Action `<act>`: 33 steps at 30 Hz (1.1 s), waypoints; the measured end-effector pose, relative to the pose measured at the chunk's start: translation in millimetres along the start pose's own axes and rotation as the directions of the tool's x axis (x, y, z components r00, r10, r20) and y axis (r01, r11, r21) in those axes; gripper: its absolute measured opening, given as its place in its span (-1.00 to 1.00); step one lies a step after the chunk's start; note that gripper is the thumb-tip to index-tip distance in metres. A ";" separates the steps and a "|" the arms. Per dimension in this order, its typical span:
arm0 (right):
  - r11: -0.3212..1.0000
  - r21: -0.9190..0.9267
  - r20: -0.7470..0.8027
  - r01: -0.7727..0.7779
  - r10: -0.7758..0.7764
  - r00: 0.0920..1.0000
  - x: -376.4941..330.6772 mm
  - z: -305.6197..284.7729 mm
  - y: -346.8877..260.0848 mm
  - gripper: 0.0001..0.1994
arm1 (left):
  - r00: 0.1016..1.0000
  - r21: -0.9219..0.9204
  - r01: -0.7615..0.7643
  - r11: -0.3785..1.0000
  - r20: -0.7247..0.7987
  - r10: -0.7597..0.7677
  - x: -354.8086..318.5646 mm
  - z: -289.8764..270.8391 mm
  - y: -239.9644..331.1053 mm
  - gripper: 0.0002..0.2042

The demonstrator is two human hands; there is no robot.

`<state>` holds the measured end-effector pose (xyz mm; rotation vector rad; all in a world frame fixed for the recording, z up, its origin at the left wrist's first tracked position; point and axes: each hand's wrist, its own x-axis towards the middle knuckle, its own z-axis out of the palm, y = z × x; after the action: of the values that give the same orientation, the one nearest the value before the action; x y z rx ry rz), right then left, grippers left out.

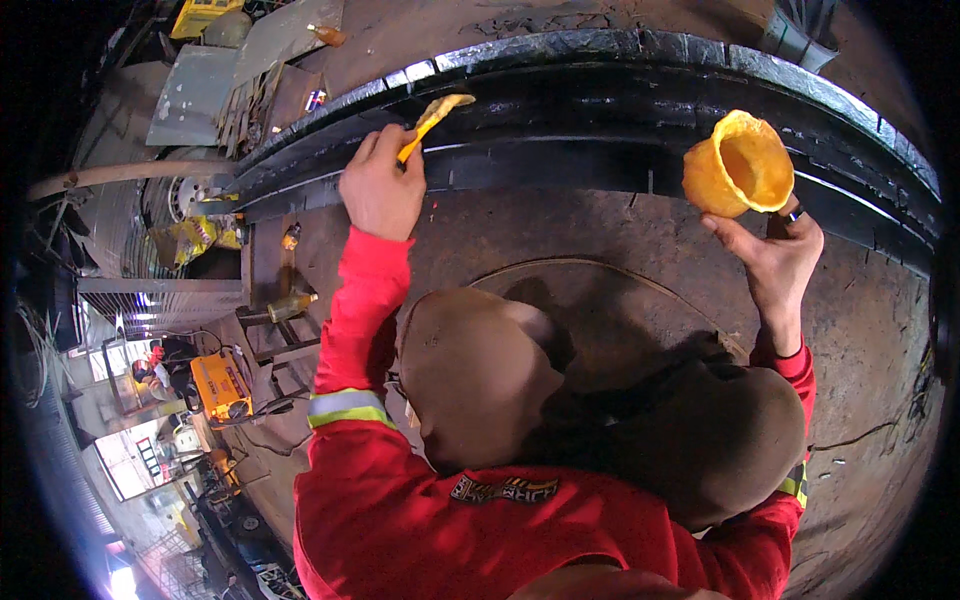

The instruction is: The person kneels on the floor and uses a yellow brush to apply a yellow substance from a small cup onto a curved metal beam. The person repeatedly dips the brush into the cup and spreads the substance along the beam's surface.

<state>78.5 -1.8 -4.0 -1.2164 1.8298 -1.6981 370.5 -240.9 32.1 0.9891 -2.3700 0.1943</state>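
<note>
My left hand [382, 185] grips a small yellow spatula [430, 127], its tip coated with pale yellow paste, just in front of the long black metal beam [570, 115]. On the right, my right hand [772, 255] holds a yellow-orange cup [755, 165] from below and behind. The cup is tilted with its mouth facing me, and its uneven rim and walls look smeared with the same coloured paste. Dark grooves and bright edges run along the beam, which crosses from left to right beyond both hands.
My bent knees [480, 370] are between my arms. A thin curved rod or hose [590, 262] lies on the brown floor before the beam. Left are a bottle [292, 306], an orange machine [221, 387] and grey sheets [188, 95]. A grey bucket [797, 40] stands beyond the beam.
</note>
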 end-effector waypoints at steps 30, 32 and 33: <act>1.000 -0.002 0.000 0.007 -0.007 1.000 -1.2 -1.1 -2.7 -0.55 | 0.988 -0.076 0.008 0.997 -0.153 -0.020 -1.4 -14.8 25.3 -0.89; 1.000 -0.008 -0.004 -0.003 0.003 1.000 -1.1 -2.1 0.3 -0.56 | 0.986 -0.112 0.048 0.993 -0.156 -0.065 -6.4 -21.0 33.3 -0.88; 1.000 -0.012 -0.003 -0.002 0.002 1.000 -0.7 -2.0 0.7 -0.56 | 0.993 -0.084 0.066 0.994 -0.091 -0.074 -7.8 -25.5 40.0 -0.89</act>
<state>77.1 -0.1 -4.5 -1.2171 1.8446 -1.6916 358.5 -198.9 52.1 1.0009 -2.2369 0.1147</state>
